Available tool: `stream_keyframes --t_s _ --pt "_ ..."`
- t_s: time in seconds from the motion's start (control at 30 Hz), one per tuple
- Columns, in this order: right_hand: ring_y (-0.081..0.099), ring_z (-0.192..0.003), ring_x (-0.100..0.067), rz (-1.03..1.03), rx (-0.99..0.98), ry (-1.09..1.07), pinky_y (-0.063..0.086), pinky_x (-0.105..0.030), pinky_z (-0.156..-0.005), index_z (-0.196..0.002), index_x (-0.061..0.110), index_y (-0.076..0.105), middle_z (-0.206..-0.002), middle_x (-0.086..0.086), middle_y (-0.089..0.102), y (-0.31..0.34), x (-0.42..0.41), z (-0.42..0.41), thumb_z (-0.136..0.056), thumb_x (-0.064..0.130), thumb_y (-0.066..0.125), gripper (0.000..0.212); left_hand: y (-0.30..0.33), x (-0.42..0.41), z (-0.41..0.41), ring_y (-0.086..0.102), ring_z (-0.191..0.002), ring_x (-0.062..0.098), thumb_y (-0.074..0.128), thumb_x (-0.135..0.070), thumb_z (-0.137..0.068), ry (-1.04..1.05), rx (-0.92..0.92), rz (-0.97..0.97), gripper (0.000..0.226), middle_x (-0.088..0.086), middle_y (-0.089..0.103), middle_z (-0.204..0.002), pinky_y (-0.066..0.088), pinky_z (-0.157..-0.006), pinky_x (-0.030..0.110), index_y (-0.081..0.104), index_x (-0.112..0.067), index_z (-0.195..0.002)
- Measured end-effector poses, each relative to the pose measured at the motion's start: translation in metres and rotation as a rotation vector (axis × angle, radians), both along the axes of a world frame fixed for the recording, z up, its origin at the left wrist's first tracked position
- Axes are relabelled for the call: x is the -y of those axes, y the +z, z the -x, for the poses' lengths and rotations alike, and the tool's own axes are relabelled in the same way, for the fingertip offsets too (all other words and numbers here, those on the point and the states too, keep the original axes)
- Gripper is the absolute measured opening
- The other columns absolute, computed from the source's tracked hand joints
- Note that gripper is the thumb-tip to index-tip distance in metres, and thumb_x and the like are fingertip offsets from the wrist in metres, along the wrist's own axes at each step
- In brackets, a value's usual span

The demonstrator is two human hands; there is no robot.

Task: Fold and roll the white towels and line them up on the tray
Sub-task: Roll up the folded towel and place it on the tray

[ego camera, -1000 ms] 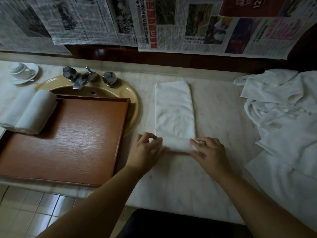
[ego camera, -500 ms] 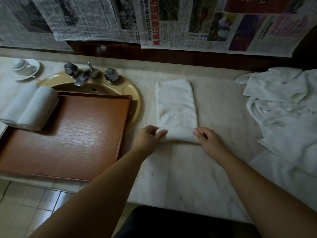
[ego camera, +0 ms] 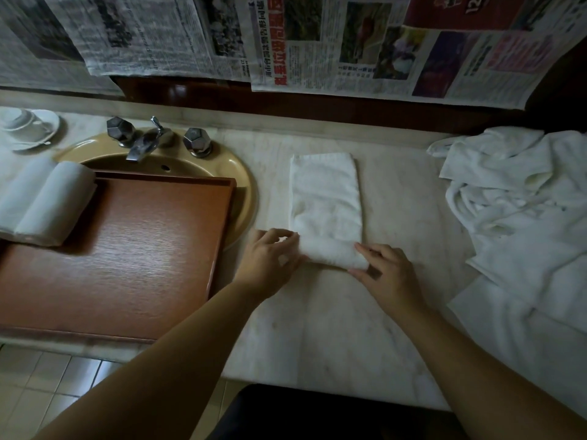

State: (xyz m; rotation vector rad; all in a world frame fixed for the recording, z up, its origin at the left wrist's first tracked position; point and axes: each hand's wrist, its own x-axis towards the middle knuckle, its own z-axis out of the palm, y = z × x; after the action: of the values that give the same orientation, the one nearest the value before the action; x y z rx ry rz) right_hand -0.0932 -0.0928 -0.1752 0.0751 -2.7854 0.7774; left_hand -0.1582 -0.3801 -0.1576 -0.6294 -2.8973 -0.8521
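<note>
Rolled further than a second ago, the near end of the folded towel (ego camera: 325,198) now forms a thicker coil.
Marble counter (ego camera: 317,328) carries the wooden tray (ego camera: 127,249) (two rolled towels (ego camera: 47,201) at its left end), a loose towel pile (ego camera: 521,204) at right; left hand (ego camera: 270,262) and right hand (ego camera: 387,274) curl their fingers round the coil's ends.

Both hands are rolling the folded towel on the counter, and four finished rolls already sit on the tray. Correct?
Not quite. The head view shows two finished rolls on the tray, not four. Left hand and right hand do roll the folded towel on the counter.
</note>
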Motion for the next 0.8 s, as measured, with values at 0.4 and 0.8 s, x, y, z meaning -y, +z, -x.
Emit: stream_keyframes --t_s 0.4,0.8 --pt "0.060 -0.100 -0.026 0.231 0.397 -0.118 0.045 -0.031 -0.092 -0.138 0.015 0.066 -0.112 -0.006 0.060 0.014 -0.001 0.029 -0.098 0.036 0.069 0.045 0.021 -0.020 0.032 0.065 -0.098 0.016 0.065 -0.070 -0.089 0.231 0.532 -0.105 0.055 -0.006 0.071 -0.105 0.050 -0.077 0.029 0.072 -0.024 -0.118" --pt "0.061 -0.097 -0.018 0.303 0.688 -0.131 0.041 -0.028 -0.075 -0.123 0.020 0.069 -0.107 0.001 0.067 0.042 -0.008 0.068 -0.103 0.051 0.053 0.040 0.027 -0.043 0.041 0.058 -0.098 0.022 0.073 -0.055 -0.091 0.413 0.371 -0.113 0.032 0.000 0.063 -0.101 0.055 -0.082 0.042 0.063 -0.028 -0.103"
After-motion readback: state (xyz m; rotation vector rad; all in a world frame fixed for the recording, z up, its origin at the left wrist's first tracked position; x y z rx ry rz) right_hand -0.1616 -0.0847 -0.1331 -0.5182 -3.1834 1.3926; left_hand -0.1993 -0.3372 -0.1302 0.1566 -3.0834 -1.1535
